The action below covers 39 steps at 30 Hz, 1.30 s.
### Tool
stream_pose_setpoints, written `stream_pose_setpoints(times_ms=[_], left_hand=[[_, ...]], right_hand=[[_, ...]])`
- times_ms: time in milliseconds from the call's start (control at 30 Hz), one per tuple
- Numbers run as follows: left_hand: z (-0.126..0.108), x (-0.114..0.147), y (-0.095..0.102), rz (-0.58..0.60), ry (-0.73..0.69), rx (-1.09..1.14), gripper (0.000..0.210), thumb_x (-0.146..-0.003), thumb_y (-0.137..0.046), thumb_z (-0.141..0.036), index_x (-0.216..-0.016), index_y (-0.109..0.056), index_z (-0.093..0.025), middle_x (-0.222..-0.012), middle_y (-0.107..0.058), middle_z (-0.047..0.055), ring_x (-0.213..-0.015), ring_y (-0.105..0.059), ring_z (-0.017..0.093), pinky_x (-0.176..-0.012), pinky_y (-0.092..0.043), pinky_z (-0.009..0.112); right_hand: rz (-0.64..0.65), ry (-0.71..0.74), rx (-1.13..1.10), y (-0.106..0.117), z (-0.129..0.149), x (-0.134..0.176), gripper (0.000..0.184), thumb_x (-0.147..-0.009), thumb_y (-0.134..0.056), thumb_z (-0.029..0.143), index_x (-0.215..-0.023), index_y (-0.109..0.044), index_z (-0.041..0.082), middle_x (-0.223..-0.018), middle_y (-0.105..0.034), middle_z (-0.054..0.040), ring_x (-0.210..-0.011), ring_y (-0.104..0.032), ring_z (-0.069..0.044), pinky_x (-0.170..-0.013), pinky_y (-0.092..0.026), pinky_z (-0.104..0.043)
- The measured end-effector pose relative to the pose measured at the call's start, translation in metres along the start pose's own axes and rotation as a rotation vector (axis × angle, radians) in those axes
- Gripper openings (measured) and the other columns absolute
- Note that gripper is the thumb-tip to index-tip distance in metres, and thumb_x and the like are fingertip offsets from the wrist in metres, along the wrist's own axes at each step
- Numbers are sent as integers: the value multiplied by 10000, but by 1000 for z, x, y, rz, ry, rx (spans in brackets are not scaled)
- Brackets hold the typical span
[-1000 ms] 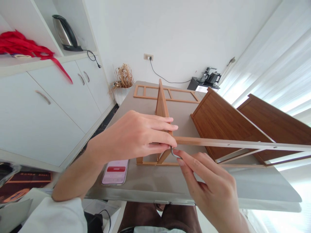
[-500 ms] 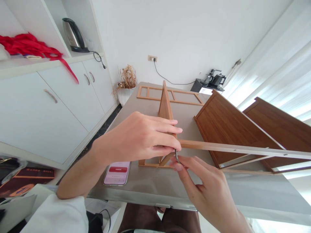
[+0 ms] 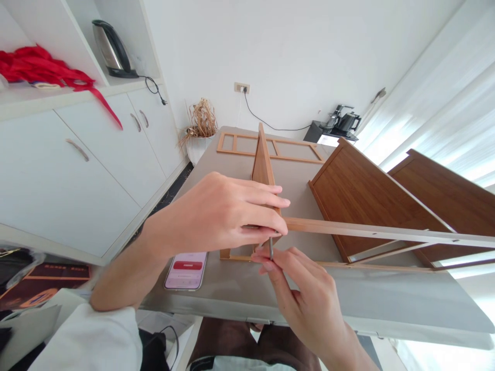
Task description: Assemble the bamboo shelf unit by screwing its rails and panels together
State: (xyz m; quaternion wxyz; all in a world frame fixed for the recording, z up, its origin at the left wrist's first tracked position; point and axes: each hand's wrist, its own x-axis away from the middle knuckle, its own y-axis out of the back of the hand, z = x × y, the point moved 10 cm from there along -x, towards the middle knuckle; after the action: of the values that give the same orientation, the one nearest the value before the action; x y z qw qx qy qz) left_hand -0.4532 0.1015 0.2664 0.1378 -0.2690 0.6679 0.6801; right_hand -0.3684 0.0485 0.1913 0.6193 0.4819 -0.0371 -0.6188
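Note:
My left hand [image 3: 226,211] is closed over the near corner of a wooden frame [image 3: 263,159], where an upright panel meets a long rail [image 3: 328,227]. Its fingertips press around the joint and hide part of it. Just below, my right hand [image 3: 305,281] pinches a small metal hex key [image 3: 271,250] between thumb and fingers. The key's upper end meets the underside of the joint by my left fingertips; whether it sits in a screw head is hidden. Two brown wooden panels [image 3: 371,201] stand slanted on the right, part of the same framework.
A phone [image 3: 186,271] with a lit screen lies on the grey table [image 3: 232,299] left of the frame. A flat ladder-like wooden frame [image 3: 294,150] lies at the table's far end. Beyond are a dried plant [image 3: 201,121], a kettle [image 3: 112,50] on a shelf and white cabinets [image 3: 96,147].
My right hand has swung left and slightly down with the hex key, whose visible part now points nearly straight up. My left hand keeps its hold on the joint.

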Motion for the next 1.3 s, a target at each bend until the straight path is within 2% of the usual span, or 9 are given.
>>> stream_pose_setpoints(times_ms=[133, 300, 567, 933, 1300], left_hand=[[0, 1, 0, -7, -4, -4, 176, -982, -579, -237, -986, -750, -274, -1255, -715, -21, -1263, -617, 180, -923, -532, 216], [1, 1, 0, -15, 5, -14, 173, -986, -575, -258, -992, -746, -285, -1255, -715, -31, -1255, -622, 173, -907, -534, 215], [0, -1, 3, -35, 23, -6, 174, -972, -589, -237, -957, -757, -280, -1220, -731, -42, -1229, -640, 170, -892, -541, 201], [5, 0, 0, -20, 58, 60, 175, -962, -595, -218, -940, -758, -279, -1233, -725, -33, -1229, -640, 169, -950, -527, 216], [6, 0, 0, -33, 59, 69, 168, -950, -611, -211, -937, -759, -289, -1235, -723, -45, -1224, -644, 167, -940, -523, 208]], right_hand=[[12, 122, 90, 7, 9, 5, 315, -944, -544, 44, -1220, -594, 188, -869, -670, -24, -715, -556, -114, -690, -462, -259], [-110, 88, 202, 33, 1, 8, 409, -904, -592, 28, -1265, -612, 220, -876, -644, -23, -736, -568, -107, -686, -483, -223], [-84, 63, 170, 31, -5, 6, 361, -940, -560, 79, -1255, -629, 242, -833, -638, -16, -699, -588, -103, -661, -508, -210], [-51, 6, 144, 26, -6, 2, 223, -973, -536, 142, -1119, -687, 219, -732, -588, 15, -605, -527, -85, -597, -472, -191], [-65, -31, 135, 30, 0, 0, 188, -977, -540, 167, -1074, -696, 207, -701, -597, 9, -578, -504, -92, -557, -438, -205]])
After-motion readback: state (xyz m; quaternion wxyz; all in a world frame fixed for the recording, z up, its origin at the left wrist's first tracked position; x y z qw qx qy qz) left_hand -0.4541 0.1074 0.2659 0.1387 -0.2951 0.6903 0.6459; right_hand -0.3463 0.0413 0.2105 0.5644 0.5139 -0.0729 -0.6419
